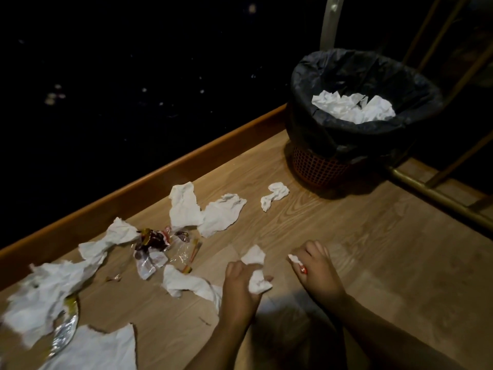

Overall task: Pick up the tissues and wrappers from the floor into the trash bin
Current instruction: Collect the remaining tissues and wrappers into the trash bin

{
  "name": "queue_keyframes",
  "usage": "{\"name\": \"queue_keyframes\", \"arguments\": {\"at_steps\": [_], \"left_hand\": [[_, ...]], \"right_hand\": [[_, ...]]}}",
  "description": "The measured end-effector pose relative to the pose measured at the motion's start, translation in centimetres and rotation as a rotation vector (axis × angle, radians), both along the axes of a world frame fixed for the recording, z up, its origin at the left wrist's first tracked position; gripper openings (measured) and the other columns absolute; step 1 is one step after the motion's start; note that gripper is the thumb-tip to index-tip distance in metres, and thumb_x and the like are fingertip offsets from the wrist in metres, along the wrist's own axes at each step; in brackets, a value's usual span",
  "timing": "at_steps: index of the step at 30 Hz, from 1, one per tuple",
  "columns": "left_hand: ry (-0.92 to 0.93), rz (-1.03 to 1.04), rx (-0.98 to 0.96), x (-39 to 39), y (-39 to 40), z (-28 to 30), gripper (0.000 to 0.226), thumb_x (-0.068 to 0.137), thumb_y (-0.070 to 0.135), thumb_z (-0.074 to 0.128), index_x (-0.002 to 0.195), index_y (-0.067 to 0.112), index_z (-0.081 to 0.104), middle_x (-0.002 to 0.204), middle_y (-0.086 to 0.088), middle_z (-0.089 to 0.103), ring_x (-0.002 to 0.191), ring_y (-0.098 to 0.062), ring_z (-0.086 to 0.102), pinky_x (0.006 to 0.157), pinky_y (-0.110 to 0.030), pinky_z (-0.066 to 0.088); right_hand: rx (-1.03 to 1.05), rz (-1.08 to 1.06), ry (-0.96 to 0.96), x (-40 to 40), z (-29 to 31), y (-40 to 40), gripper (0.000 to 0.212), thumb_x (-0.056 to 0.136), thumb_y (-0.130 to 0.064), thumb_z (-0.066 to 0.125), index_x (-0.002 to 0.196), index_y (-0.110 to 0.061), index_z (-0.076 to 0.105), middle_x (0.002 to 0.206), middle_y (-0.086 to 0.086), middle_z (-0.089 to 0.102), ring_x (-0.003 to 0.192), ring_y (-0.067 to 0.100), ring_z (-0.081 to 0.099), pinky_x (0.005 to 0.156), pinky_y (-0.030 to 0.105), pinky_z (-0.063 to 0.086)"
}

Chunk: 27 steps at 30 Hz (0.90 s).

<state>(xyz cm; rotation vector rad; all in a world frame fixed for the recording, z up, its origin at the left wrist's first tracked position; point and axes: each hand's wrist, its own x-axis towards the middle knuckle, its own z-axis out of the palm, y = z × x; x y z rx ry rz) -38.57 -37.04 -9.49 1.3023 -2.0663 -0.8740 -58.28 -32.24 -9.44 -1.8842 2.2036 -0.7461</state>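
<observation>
My left hand [240, 284] is closed around a crumpled white tissue [256, 268] just above the wooden floor. My right hand [316, 268] pinches a small white scrap with a red bit [297, 261]. The trash bin [320, 166], an orange mesh basket lined with a black bag, stands at the back right and holds white tissues [352, 106]. Several white tissues lie on the floor: a small one near the bin [274, 194], two in the middle [202, 209], one beside my left hand [186, 283], more at the left [48, 289]. Crumpled wrappers [157, 247] lie among them.
A wooden skirting board [160, 172] runs diagonally along the dark wall at the back. A brass-coloured metal rail [437, 193] with slanted bars stands right of the bin. A silver foil wrapper [66, 329] lies at the lower left.
</observation>
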Motion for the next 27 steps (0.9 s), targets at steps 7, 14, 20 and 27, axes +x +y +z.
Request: {"name": "queue_keyframes", "arguments": {"at_steps": [7, 14, 20, 27], "left_hand": [[0.180, 0.329, -0.050, 1.6, 0.3, 3.8, 0.022, 0.076, 0.029, 0.081, 0.070, 0.017, 0.064, 0.107, 0.005, 0.051, 0.095, 0.001, 0.051, 0.078, -0.023, 0.047], [-0.101, 0.464, 0.008, 5.8, 1.4, 1.8, 0.021, 0.067, 0.031, 0.085, 0.078, 0.034, 0.067, 0.157, 0.010, 0.020, 0.149, -0.018, 0.001, 0.118, -0.048, 0.007], [-0.069, 0.415, -0.009, 7.1, 1.4, -0.5, 0.021, 0.068, 0.029, 0.084, 0.078, 0.023, 0.066, 0.123, -0.008, 0.062, 0.130, -0.023, 0.040, 0.110, -0.035, 0.035], [0.159, 0.470, 0.201, 6.3, 0.9, 1.8, 0.036, 0.067, 0.020, 0.083, 0.089, 0.032, 0.058, 0.092, 0.012, 0.060, 0.086, -0.009, 0.057, 0.073, -0.020, 0.046]], "right_hand": [[-0.076, 0.077, -0.104, 2.2, 2.1, -1.9, 0.017, 0.087, -0.028, 0.068, 0.078, -0.014, 0.062, 0.088, -0.004, 0.048, 0.086, 0.009, 0.048, 0.077, 0.021, 0.043], [0.046, -0.074, -0.201, 3.6, 2.8, -8.1, 0.058, 0.083, 0.001, 0.056, 0.136, -0.019, 0.046, 0.145, 0.005, 0.038, 0.132, 0.023, 0.034, 0.103, 0.033, 0.040], [0.185, -0.190, -0.142, 1.5, 3.2, -14.7, 0.055, 0.090, -0.007, 0.057, 0.142, -0.019, 0.041, 0.159, 0.008, 0.017, 0.137, 0.033, 0.020, 0.106, 0.038, 0.033], [0.163, -0.251, -0.213, 1.4, 2.1, -14.3, 0.039, 0.073, -0.029, 0.081, 0.092, -0.002, 0.062, 0.103, 0.021, 0.057, 0.101, 0.035, 0.049, 0.086, 0.037, 0.043]]}}
